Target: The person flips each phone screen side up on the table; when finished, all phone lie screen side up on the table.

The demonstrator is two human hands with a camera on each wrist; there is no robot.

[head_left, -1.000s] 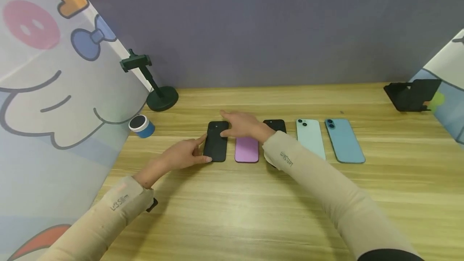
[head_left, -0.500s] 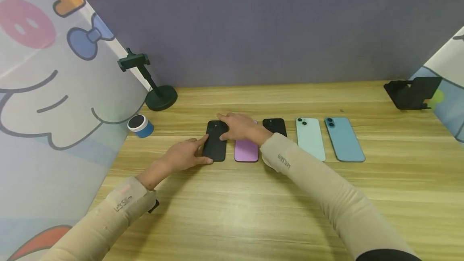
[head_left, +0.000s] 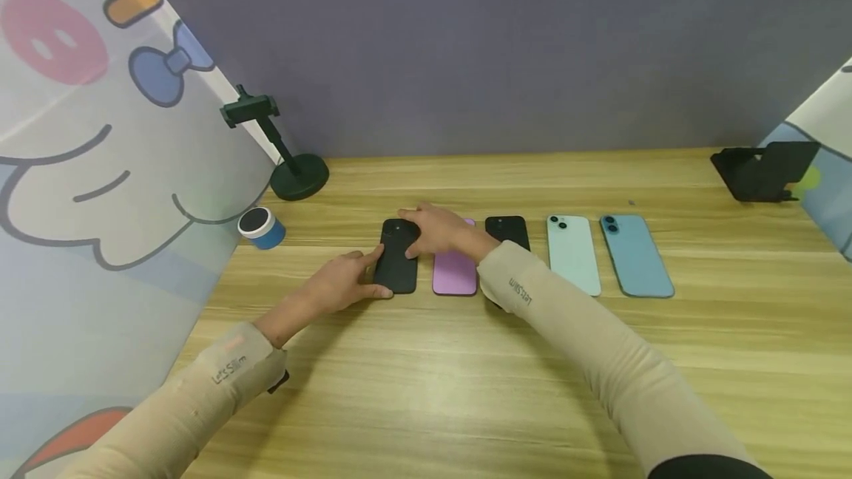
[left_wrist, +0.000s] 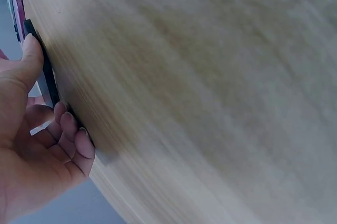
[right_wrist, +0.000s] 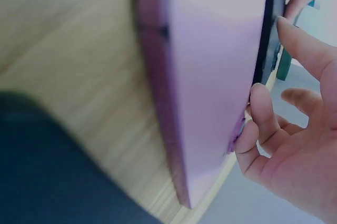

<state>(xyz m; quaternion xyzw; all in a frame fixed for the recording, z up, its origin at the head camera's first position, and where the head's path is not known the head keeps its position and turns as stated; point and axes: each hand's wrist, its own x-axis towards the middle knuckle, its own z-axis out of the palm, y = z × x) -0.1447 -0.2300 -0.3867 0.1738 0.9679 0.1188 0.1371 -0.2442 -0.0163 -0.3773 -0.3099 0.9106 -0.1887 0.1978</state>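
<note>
A black phone [head_left: 396, 268] lies back up on the wooden table, first from the left in a row of phones. My left hand [head_left: 342, 283] holds its left side, thumb at the lower edge and index finger higher up. From the right, my right hand [head_left: 441, 231] has its thumb on the right edge and its fingers at the top end. That hand reaches over a purple phone [head_left: 455, 276] and hides much of its upper part. In the left wrist view, the thumb presses the thin edge of the black phone [left_wrist: 48, 79], with the other fingers curled beside it.
Right of the purple phone lie another black phone [head_left: 506, 228], partly under my right sleeve, a mint phone [head_left: 574, 256] and a blue phone [head_left: 637, 257]. A round-based dark stand [head_left: 299, 177], a blue-and-white jar [head_left: 268, 233] and a black folding stand [head_left: 765, 172] stand farther out.
Over the last second my right hand has shifted slightly down over the purple phone, uncovering its top corner. My left hand stays at the black phone, which lies in the same place.
</note>
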